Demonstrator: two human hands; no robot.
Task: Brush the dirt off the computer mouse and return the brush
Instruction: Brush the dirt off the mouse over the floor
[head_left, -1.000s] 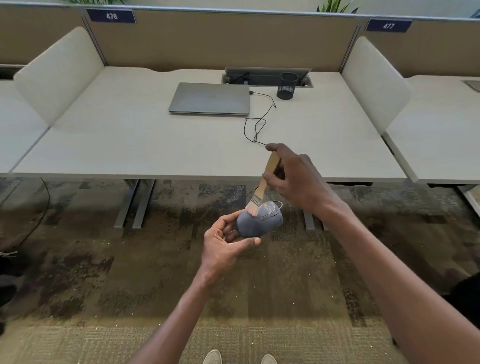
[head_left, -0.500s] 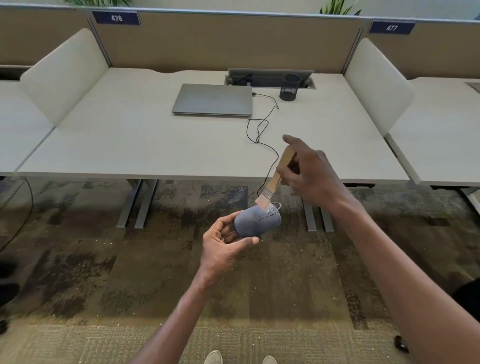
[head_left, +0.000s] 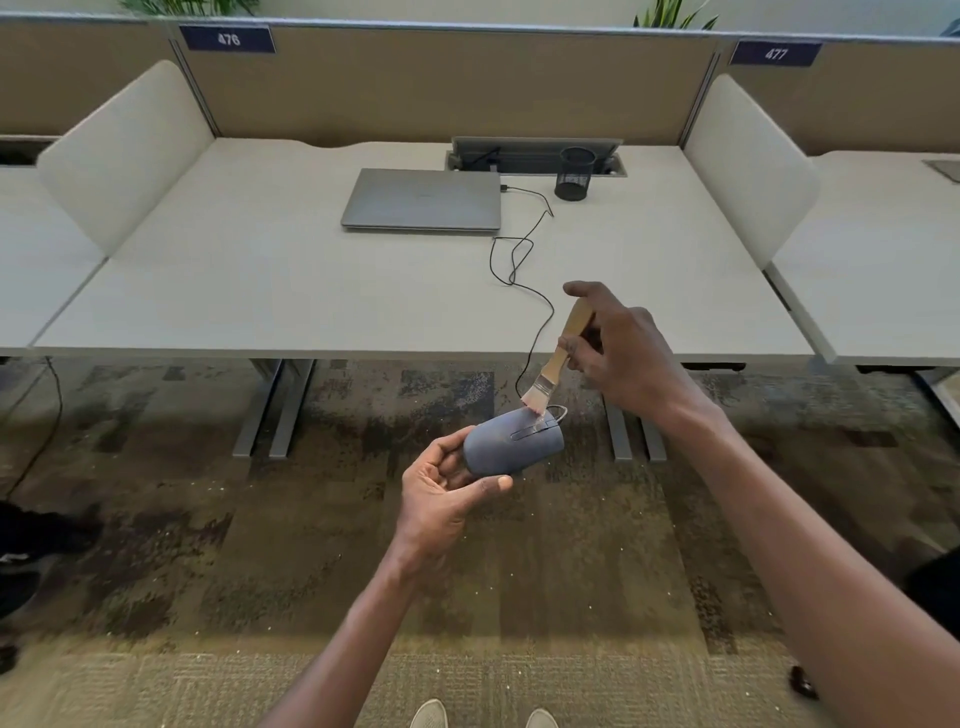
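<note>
The person stands in front of the desk (head_left: 260, 291), both arms out over the patterned carpet (head_left: 260, 545). The left hand (head_left: 441, 493) cups a grey computer mouse (head_left: 511, 441) from below and behind, thumb stretched along its near side and fingers curled round the rear end, so the mouse hangs in the air, clear of the desk edge and tilted with its button end up and to the right. Its black cable (head_left: 530, 291) runs up from the front of the mouse, over the desk edge and across the desktop in loose loops to the right side of a closed silver laptop (head_left: 422, 198).

The right hand (head_left: 623, 353) pinches a small wooden-handled paintbrush (head_left: 558, 353), fingers wrapped on the upper part of the handle, forefinger reaching over the top. The brush slants down and to the left, and its pale bristles (head_left: 535, 400) meet the upper front edge of the mouse, just by the scroll wheel; whether they press or only graze there is hard to tell from here.

Behind the laptop sits a grey cable hatch (head_left: 535, 156) with its flap raised, and just to its right front a black mesh pen cup (head_left: 574, 174) stands upright. White side screens (head_left: 130, 150) flank the desk, a tan partition runs along the back with number plates 476 (head_left: 227, 39) and 477 (head_left: 775, 53). At the bottom edge, the tips of two pale shoes (head_left: 428, 716) show on the carpet.
</note>
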